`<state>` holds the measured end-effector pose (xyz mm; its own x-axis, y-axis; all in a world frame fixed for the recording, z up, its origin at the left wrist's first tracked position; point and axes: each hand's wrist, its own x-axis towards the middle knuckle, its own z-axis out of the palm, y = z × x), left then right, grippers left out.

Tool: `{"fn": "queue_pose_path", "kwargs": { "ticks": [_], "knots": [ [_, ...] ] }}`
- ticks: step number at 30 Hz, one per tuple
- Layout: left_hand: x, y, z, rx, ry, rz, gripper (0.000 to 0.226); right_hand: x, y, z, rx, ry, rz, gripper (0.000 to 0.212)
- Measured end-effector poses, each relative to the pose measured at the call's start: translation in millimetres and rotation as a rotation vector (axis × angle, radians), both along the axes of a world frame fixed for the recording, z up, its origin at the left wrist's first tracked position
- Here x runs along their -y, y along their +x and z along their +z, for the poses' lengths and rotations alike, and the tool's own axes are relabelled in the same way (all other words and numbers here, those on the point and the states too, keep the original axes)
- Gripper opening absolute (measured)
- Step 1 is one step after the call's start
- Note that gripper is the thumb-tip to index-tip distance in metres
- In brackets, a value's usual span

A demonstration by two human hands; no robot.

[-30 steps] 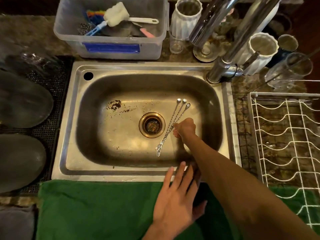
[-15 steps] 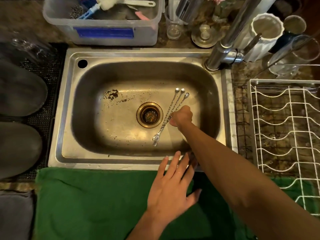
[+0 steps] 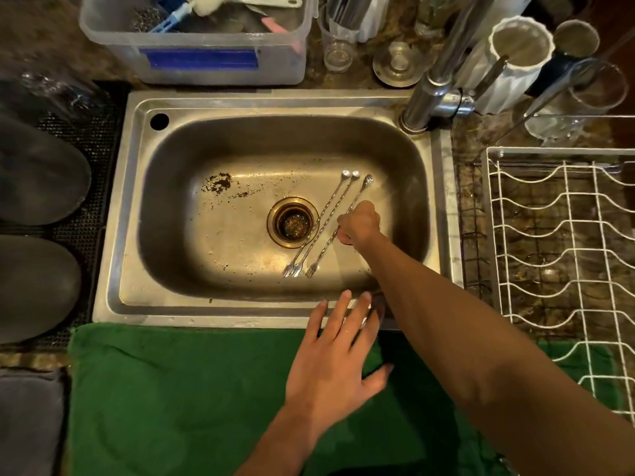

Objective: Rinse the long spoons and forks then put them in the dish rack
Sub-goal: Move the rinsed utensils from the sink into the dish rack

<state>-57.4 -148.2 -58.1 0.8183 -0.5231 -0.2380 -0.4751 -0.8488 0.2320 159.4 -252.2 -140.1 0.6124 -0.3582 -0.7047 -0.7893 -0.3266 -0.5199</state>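
Right hand (image 3: 360,224) down in the sink (image 3: 113,242), grip curled around the middle of the rightmost long spoon-fork (image 3: 330,238), spoon end toward the back, fork tines toward the front. Two more long spoon-forks (image 3: 318,225) lying side by side on the sink floor just left of it, crossing the edge of the drain (image 3: 292,222), not held. Brown crumbs (image 3: 218,183) scattered on the basin floor left of the drain. Left hand (image 3: 338,352) flat, fingers straight and spread, holding nothing, resting on the green towel (image 3: 171,400) with fingertips over the sink's front rim. White wire dish rack (image 3: 563,242) on the counter to the right of the sink, no cutlery seen in it. Faucet (image 3: 443,73) at the back right corner, no water seen running. Clear plastic tub (image 3: 206,36) with brushes behind the sink, glasses and white ribbed cups beside the faucet
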Motion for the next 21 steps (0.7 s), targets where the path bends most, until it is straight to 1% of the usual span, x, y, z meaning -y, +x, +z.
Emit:
{"fn": "queue_pose_path", "kwargs": {
  "ticks": [3,7,10,12,16,21],
  "knots": [
    [0.3,-0.4,-1.0,0.02,-0.008,-0.002,0.074,5.2,1.4,4.4,0.021,0.004,-0.075,0.022],
    [0.7,0.0,0.8,0.03,-0.026,0.003,0.074,8.9,4.1,21.6,0.06,0.001,-0.07,0.024],
    [1.0,0.3,0.2,0.03,-0.034,0.002,0.075,14.5,6.6,46.0,0.093,0.022,-0.082,0.027],
    [0.6,0.3,-1.1,0.02,-0.033,0.003,0.076,18.7,4.7,67.1,0.133,0.03,-0.079,0.031],
    [0.5,0.9,1.9,-0.032,-0.02,-0.001,0.082,28.2,-8.5,115.6,0.149,0.011,-0.03,0.015],
    [-0.6,1.5,13.0,-0.029,-0.005,-0.012,0.08,37.8,-39.5,199.8,0.111,0.081,0.046,0.013]
  ]
}}
